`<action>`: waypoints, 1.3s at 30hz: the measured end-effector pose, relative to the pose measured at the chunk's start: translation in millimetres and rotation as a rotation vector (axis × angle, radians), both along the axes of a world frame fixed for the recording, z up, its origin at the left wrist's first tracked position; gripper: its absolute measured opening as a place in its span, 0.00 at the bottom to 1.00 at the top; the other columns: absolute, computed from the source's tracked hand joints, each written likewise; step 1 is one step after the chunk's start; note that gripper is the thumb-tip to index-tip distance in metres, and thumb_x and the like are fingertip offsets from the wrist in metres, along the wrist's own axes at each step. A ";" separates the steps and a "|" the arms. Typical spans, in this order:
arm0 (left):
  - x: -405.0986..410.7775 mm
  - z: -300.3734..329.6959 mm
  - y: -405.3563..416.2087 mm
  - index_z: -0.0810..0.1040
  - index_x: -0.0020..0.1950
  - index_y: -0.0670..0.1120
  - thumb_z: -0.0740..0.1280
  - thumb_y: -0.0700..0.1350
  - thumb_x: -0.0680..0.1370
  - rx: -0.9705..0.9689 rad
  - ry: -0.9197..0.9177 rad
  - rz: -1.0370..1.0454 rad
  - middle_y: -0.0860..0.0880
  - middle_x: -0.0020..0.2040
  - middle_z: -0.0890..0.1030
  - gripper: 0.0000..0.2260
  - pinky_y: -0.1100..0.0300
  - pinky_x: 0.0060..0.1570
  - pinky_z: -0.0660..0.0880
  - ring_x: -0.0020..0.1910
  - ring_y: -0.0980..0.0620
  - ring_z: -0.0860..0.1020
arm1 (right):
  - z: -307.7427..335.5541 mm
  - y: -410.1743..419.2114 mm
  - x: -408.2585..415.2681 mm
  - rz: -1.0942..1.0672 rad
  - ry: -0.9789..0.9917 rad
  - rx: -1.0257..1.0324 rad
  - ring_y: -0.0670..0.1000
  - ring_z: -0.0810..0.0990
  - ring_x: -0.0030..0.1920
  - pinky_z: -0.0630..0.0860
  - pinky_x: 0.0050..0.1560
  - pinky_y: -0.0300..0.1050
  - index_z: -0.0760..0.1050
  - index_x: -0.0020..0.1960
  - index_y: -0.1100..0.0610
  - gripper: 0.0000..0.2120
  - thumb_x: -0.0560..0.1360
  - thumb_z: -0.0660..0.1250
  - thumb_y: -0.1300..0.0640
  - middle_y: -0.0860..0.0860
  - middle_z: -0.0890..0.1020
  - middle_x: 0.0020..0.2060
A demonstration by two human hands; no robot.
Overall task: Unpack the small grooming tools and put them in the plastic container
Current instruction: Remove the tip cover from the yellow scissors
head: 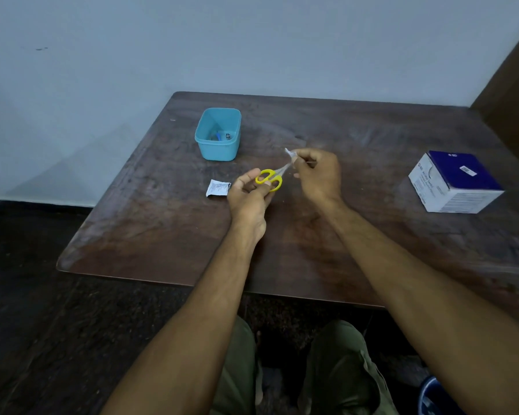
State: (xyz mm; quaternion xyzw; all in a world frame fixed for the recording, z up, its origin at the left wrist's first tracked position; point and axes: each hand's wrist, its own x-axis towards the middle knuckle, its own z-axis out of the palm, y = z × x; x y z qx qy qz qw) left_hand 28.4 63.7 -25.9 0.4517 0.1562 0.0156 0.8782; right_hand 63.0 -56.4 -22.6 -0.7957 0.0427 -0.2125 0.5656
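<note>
Gripping yellow scissors (268, 179) in left hand (249, 194) | right hand (318, 175) pinching clear wrapper (289, 155)

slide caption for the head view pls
Left hand holds yellow scissors; right hand pulls clear wrapper off, near blue container.

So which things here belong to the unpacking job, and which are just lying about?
Job: yellow-handled scissors held by left hand; clear wrapper pulled by right hand; blue plastic container.
Lying about: white sachet; blue-and-white box.
</note>
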 end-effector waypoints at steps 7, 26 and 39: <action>-0.8 9.2 14.4 0.75 0.45 0.43 0.69 0.27 0.72 0.112 -0.034 -0.021 0.47 0.40 0.78 0.12 0.60 0.45 0.79 0.38 0.54 0.79 | 13.7 28.1 10.1 0.077 -0.003 0.139 0.49 0.82 0.36 0.82 0.43 0.51 0.82 0.47 0.61 0.06 0.75 0.66 0.65 0.52 0.82 0.36; 149.8 50.7 93.0 0.78 0.54 0.42 0.71 0.38 0.73 1.229 -0.203 0.037 0.43 0.53 0.79 0.11 0.57 0.51 0.75 0.47 0.49 0.77 | 35.8 72.0 93.2 0.090 -0.018 -0.081 0.40 0.79 0.37 0.75 0.41 0.37 0.84 0.45 0.55 0.05 0.74 0.69 0.56 0.44 0.83 0.38; 168.4 36.6 94.6 0.79 0.49 0.41 0.75 0.46 0.72 1.798 -0.218 -0.209 0.42 0.55 0.81 0.11 0.54 0.49 0.74 0.53 0.41 0.79 | -5.4 51.7 101.8 -0.010 0.040 -0.139 0.41 0.78 0.36 0.75 0.38 0.38 0.84 0.45 0.57 0.05 0.74 0.70 0.58 0.44 0.81 0.35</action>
